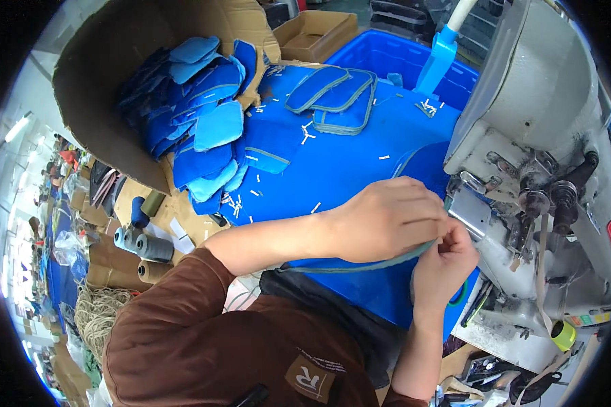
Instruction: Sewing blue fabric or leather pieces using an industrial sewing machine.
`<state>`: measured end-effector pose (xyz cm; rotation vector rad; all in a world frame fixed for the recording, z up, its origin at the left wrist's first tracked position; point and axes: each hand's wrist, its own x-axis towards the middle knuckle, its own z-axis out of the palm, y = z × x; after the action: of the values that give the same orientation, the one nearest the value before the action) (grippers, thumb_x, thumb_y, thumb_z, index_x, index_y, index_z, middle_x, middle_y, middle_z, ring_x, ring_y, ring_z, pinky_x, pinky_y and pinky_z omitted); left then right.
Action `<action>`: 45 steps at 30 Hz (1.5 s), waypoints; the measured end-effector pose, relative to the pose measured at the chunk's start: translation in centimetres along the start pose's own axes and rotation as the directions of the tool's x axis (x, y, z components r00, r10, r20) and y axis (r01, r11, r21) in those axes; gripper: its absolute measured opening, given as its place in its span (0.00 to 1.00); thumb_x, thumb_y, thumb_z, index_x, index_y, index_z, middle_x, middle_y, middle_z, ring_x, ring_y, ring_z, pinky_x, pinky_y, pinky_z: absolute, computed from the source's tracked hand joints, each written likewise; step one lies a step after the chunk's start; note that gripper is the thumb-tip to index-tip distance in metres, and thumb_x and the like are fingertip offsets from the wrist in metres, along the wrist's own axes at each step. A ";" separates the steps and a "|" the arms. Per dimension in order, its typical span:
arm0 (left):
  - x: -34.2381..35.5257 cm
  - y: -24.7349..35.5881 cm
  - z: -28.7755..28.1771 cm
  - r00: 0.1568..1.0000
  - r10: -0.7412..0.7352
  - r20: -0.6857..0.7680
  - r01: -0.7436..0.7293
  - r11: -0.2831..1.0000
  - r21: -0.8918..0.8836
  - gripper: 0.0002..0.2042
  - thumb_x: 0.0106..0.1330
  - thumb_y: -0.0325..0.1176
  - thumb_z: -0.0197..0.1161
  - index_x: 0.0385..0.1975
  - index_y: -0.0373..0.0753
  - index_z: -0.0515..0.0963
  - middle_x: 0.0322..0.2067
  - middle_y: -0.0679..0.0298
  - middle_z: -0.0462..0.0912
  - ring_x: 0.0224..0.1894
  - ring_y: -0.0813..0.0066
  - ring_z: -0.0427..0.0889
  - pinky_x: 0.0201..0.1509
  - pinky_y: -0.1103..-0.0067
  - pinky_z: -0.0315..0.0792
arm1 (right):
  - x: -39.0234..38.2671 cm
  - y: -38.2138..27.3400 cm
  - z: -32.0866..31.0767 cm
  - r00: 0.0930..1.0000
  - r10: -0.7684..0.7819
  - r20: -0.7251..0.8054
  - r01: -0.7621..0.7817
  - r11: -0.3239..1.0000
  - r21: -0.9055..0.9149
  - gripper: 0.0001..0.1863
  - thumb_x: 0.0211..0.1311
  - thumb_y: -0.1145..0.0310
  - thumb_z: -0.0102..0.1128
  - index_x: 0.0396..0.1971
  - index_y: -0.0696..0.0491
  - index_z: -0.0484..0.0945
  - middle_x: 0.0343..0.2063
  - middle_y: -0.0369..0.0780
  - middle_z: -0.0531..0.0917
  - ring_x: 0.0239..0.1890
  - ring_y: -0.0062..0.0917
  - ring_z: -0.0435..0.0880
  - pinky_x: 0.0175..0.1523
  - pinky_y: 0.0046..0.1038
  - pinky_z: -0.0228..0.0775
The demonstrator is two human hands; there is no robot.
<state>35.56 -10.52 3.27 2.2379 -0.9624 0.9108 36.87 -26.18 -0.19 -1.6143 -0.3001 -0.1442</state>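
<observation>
My left hand (390, 220) is closed, its fingertips meeting those of my right hand beside the metal plate of a sewing machine (523, 169). My right hand (445, 268) pinches with thumb and forefinger. Between them runs a grey-green binding strip (380, 264), which curves left below my left hand. The exact spot where the fingertips grip it is partly hidden. Just beyond my left hand lies a dark blue fabric piece (428, 166) with a grey-green edge, partly covered by the hand and close to the machine.
A cardboard box (95, 102) on its side spills blue fabric pieces (217, 125) onto the blue tabletop (332, 169). Several bound blue pieces (346, 102) lie farther back among white scraps. Behind stands a blue crate (400, 57). Thread cones (153, 247) sit at left.
</observation>
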 end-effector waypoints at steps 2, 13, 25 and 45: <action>-0.2 0.2 -0.4 0.989 -0.150 -0.005 0.149 0.986 -0.080 0.13 0.54 0.24 0.68 0.41 0.35 0.81 0.45 0.57 0.84 0.46 0.59 0.85 0.50 0.70 0.79 | -0.1 -0.6 0.3 0.999 0.051 -0.009 -0.051 0.998 0.031 0.03 0.62 0.79 0.63 0.29 0.62 0.80 0.19 0.32 0.81 0.21 0.10 0.77 0.27 0.18 0.69; -0.9 -1.1 0.0 0.996 -0.091 -0.024 0.088 0.991 -0.104 0.14 0.51 0.21 0.69 0.40 0.35 0.82 0.45 0.57 0.86 0.49 0.58 0.85 0.52 0.68 0.78 | -0.2 0.6 2.0 0.966 -0.221 0.133 0.256 0.885 -0.388 0.08 0.59 0.79 0.61 0.20 0.62 0.77 0.15 0.42 0.82 0.16 0.22 0.79 0.26 0.23 0.68; -0.3 -2.2 -0.5 0.996 0.087 -0.018 -0.087 0.996 0.011 0.13 0.50 0.24 0.68 0.38 0.34 0.82 0.44 0.56 0.85 0.45 0.57 0.84 0.48 0.67 0.78 | 0.2 0.2 0.7 0.973 -0.134 0.188 0.173 0.962 -0.211 0.08 0.65 0.82 0.54 0.24 0.64 0.77 0.15 0.40 0.82 0.16 0.21 0.84 0.22 0.21 0.72; -0.9 -0.9 -0.1 0.997 0.003 -0.078 -0.001 1.000 0.027 0.16 0.51 0.25 0.71 0.41 0.36 0.82 0.45 0.58 0.85 0.46 0.60 0.85 0.49 0.69 0.78 | 1.1 -1.9 -1.2 0.970 0.168 0.173 -0.183 0.980 0.075 0.08 0.72 0.74 0.57 0.32 0.60 0.82 0.18 0.33 0.81 0.16 0.11 0.76 0.19 0.15 0.65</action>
<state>35.75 -9.62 2.50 2.2072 -0.9223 1.0094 37.52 -27.18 2.00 -1.5577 -0.2859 0.1386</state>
